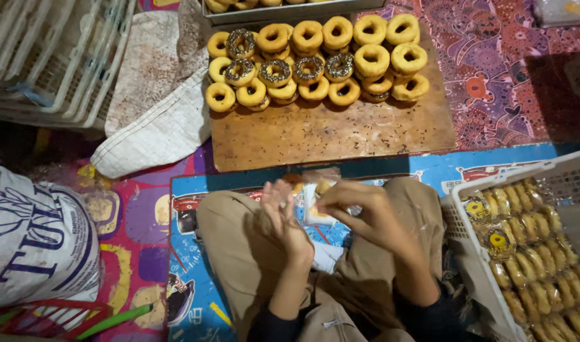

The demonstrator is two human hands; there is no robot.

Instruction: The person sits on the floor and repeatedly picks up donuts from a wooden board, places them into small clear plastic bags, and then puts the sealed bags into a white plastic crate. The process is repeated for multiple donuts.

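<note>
I sit cross-legged on a patterned mat. My left hand (pixel 283 218) and my right hand (pixel 360 212) are raised over my lap and together hold a clear plastic bag (pixel 315 193) with a doughnut partly inside it. Both hands are blurred by motion. Ahead of me lies a wooden board (pixel 331 133) carrying several doughnuts (pixel 315 60) in rows, some plain and some topped with chocolate sprinkles. More clear bags lie on my lap under the hands.
A white plastic crate (pixel 467 190) at my right holds several bagged doughnuts (pixel 531 247). A printed sack (pixel 36 240) lies at the left. Stacked white crates (pixel 55 57) stand at the far left, a white cloth (pixel 157 120) beside the board, a metal tray (pixel 290 11) behind it.
</note>
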